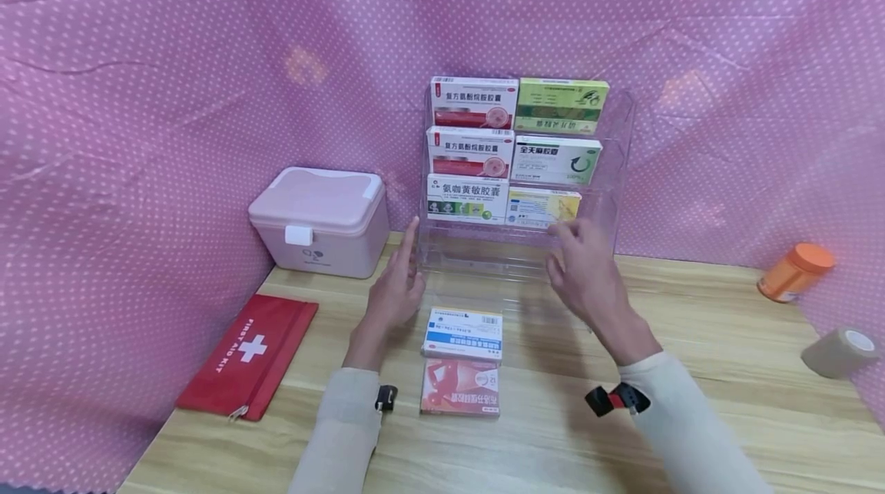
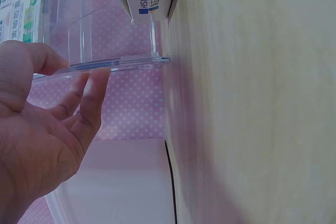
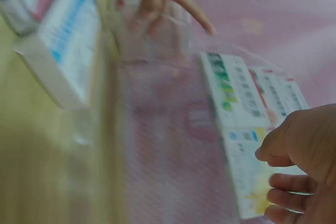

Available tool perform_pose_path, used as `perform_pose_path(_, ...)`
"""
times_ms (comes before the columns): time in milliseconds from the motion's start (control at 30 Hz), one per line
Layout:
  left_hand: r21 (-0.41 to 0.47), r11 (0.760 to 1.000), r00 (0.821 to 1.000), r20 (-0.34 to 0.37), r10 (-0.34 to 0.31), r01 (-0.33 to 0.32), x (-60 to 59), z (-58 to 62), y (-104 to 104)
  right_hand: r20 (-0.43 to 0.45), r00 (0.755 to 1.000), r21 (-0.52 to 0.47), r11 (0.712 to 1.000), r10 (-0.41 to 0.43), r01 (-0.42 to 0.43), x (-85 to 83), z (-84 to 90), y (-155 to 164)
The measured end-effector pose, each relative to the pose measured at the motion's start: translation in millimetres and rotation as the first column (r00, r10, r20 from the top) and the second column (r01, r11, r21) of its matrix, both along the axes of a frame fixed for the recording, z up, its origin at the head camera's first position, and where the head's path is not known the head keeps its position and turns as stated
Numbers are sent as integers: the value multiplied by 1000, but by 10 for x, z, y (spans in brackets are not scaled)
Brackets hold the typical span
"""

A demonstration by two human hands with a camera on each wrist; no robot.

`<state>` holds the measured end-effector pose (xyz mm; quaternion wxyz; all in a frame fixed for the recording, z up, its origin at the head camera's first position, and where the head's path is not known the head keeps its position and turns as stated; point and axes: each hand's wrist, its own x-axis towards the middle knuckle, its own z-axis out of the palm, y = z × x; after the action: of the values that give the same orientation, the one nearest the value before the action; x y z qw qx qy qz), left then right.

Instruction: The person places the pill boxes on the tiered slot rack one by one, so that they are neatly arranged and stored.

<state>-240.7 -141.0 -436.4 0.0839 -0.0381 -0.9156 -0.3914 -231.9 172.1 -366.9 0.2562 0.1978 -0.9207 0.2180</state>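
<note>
1. A wooden table (image 1: 691, 371) stands in a corner hung with pink fabric dotted white (image 1: 138, 94).
2. At the table's 12 o'clock stands a clear acrylic rack (image 1: 615, 171) of stepped tiers, with six medicine boxes in two columns.
3. The left hand (image 1: 396, 286) hovers at the rack's left edge, about 9 o'clock of it, fingers straight and relaxed with the index finger pointing up; the left wrist view shows the fingertips (image 2: 92, 90) just beside the clear side panel (image 2: 105, 65), gripping nothing.
4. The right hand (image 1: 584, 267) sits at the rack's 4 o'clock, fingers loosely bent and empty, its fingertips just below the yellow medicine box (image 1: 542, 207) on the lowest filled tier; whether they touch it I cannot tell.
5. The right wrist view is blurred, showing the loosely curled fingers (image 3: 294, 182) near that box.
6. Between the forearms, at 6 o'clock of the rack, lie a blue-and-white medicine box (image 1: 462, 331) and, touching its near edge, a red medicine box (image 1: 460, 387).
7. At 9 o'clock sits a pink first-aid case (image 1: 318, 221), lid shut, with a red first-aid pouch (image 1: 250, 356) in front.
8. At 3 o'clock lie an orange-capped bottle (image 1: 795, 271) and a beige bandage roll (image 1: 840, 352), well apart from the hands.
</note>
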Motion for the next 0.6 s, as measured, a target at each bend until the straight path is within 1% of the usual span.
perform_pose_path(100, -3, 1000, 1000, -4, -3, 3, 1, -10, -6, 27, 999, 59, 998, 26, -27, 125, -168, -77)
perform_pose_path(167, -2, 1000, 1000, -7, -4, 4, -1, -16, -10, 66, 997, 77, 996, 38, -43, 188, -280, -136)
perform_pose_path(267, 2, 1000, 1000, -12, -1, 1, -6, -25, -11, 149, 988, 73, 995, 51, -63, 249, -421, -224)
perform_pose_path(333, 2, 1000, 1000, -14, 2, -2, -6, -29, -13, 216, 975, 65, 995, 59, -75, 279, -498, -280)
perform_pose_path(400, 2, 1000, 1000, -14, 5, -5, -5, -31, -13, 290, 955, 51, 995, 63, -81, 305, -566, -334)
perform_pose_path(500, -1, 1000, 1000, -13, 3, -3, -5, -29, -11, 417, 907, 23, 997, 56, -73, 353, -662, -401)
perform_pose_path(567, -2, 1000, 1000, -16, 0, 0, -10, -24, -9, 482, 875, 2, 998, 51, -59, 383, -718, -438)
perform_pose_path(600, -3, 1000, 1000, -17, -1, 1, -11, -19, -8, 502, 863, -6, 998, 53, -58, 398, -743, -453)
